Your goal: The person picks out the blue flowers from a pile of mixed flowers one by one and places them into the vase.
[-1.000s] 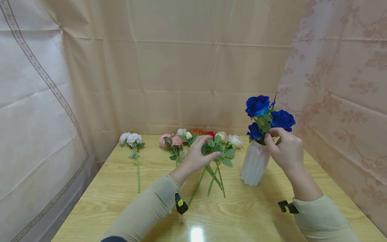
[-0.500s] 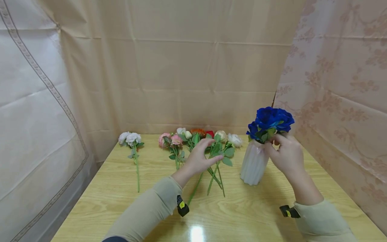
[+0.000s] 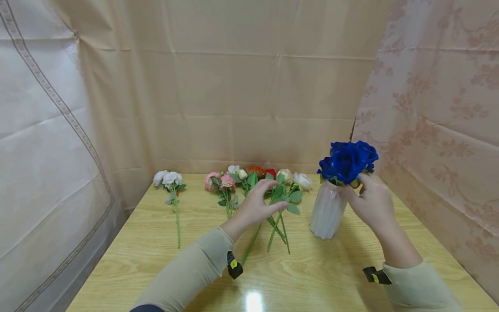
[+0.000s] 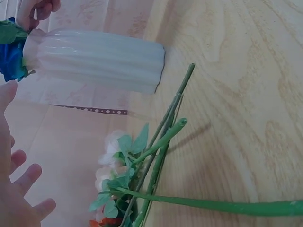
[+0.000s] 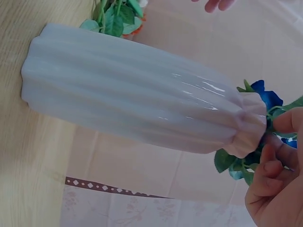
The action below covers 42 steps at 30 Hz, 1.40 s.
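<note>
A cluster of blue roses (image 3: 346,162) stands in a white fluted vase (image 3: 328,210) at the right. My right hand (image 3: 372,201) is at the vase's mouth, fingers curled in under the blooms, pinching a blue rose low by the rim. In the right wrist view, leaves partly hide the fingertips of this hand (image 5: 279,184), and the stems inside the vase (image 5: 132,90) are out of sight. My left hand (image 3: 257,203) hovers above the loose flowers with thumb and fingers spread, holding nothing. The left wrist view also has this hand (image 4: 19,189) with its fingers apart.
Pink flowers (image 3: 228,180), a red flower (image 3: 271,173), an orange flower (image 3: 255,170) and a white flower (image 3: 303,181) lie at mid-table, their green stems (image 3: 274,229) crossing towards me. Farther left lies a white flower stem (image 3: 178,221). Curtains enclose the wooden table (image 3: 132,268).
The uppermost blue rose has come down into the vase, level with the other blooms. My right hand has shifted slightly with it. My left hand has barely moved.
</note>
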Motion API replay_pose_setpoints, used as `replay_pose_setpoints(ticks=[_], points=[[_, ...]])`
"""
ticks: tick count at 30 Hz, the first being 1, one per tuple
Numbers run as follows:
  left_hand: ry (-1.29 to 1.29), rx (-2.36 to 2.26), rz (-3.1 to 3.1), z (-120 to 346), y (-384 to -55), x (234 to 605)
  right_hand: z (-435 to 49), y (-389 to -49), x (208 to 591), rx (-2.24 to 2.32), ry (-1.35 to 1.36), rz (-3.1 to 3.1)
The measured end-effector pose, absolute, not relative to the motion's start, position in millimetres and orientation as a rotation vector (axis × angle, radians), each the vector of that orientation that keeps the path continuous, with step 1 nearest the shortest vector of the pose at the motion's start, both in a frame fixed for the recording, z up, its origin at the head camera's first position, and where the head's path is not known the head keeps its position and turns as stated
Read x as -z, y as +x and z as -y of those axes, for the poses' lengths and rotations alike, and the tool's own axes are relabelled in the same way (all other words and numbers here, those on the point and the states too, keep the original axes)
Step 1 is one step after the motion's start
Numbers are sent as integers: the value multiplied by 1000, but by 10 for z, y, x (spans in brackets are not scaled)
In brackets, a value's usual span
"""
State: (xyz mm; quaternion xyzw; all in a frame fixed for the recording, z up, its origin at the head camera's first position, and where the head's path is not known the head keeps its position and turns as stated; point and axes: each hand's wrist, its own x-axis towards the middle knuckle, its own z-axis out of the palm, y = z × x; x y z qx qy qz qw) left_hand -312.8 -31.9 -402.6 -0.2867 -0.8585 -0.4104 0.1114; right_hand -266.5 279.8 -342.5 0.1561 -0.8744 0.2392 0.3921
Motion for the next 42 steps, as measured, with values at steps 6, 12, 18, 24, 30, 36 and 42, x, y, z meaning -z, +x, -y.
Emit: replay_pose_setpoints(ticks=[6, 12, 18, 24, 30, 36, 42], points=[[-842, 1204, 2500, 376, -3124, 3969, -2819, -2630, 3412, -602, 458, 2114], [-825, 1218, 2492, 415, -3122, 3896, -2826, -2618, 3345, -598, 495, 2014], [-850, 1228, 2482, 465, -3094, 3821, -2809, -2605, 3292, -597, 474, 1986], [-873, 1210, 2432, 533, -3073, 3739, -2779, -2564, 3263, -627, 504, 1896], [-889, 1186, 2408, 622, -3011, 3655, -2618, -2438, 3180, -697, 592, 1732], [-929, 1150, 2374, 692, -2911, 3608, -2271, -2281, 3076, -766, 758, 1439], [-985, 1014, 2347, 754, -2813, 3591, -2068, -2264, 3157, -712, 1027, 1413]])
